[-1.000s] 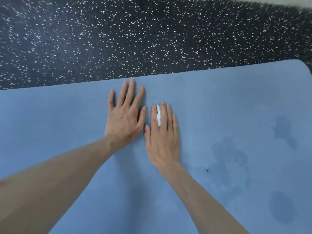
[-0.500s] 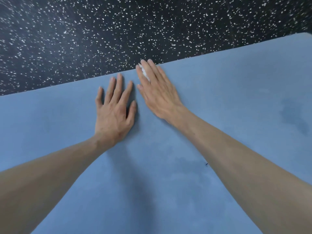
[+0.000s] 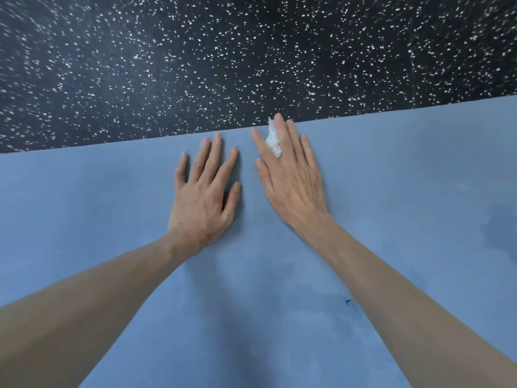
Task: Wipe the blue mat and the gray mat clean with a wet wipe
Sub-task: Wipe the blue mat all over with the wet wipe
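Note:
The blue mat (image 3: 391,191) fills the lower two thirds of the head view. My left hand (image 3: 202,194) lies flat on it with straight, spread fingers. Just to its right, my right hand (image 3: 291,175) presses a crumpled white wet wipe (image 3: 272,141) onto the mat with straight fingers. Its fingertips reach the mat's far edge. Only a strip of the wipe shows between the index and middle fingers; the rest is hidden under the hand. The gray mat is out of view.
Black floor speckled with white (image 3: 251,57) lies beyond the mat's far edge. Darker damp patches (image 3: 500,228) mark the mat at the right and between my forearms. A tiny dark speck (image 3: 348,301) sits beside my right forearm.
My right hand has slid the wipe away from me, from beside the left hand's thumb up to the mat's far edge. The left hand stays flat in place.

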